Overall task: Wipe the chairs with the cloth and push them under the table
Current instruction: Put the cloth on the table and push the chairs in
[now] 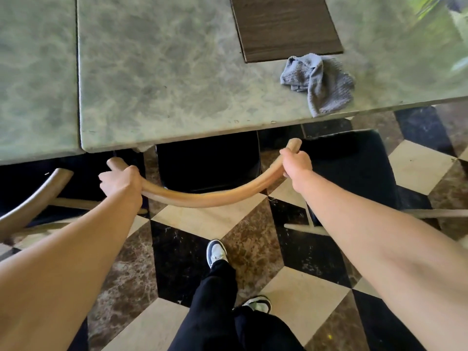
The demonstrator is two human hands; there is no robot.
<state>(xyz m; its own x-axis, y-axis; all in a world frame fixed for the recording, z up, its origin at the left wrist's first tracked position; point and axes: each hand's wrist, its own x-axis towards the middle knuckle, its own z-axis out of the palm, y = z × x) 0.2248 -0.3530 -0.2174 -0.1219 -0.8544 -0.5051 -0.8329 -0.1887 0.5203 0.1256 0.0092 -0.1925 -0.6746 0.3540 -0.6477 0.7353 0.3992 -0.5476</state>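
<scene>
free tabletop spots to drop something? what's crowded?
Bare marble: the wide stretch of the table between the seam and the dark wooden board, and the slab left of the seam. Crowded: the front right edge, where the grey cloth lies below the board, overhanging slightly.

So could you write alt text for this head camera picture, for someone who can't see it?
Both hands, left hand and right hand, grip the curved wooden back of a black-seated chair at a green marbled table. A crumpled grey cloth lies near the table's edge.
</scene>
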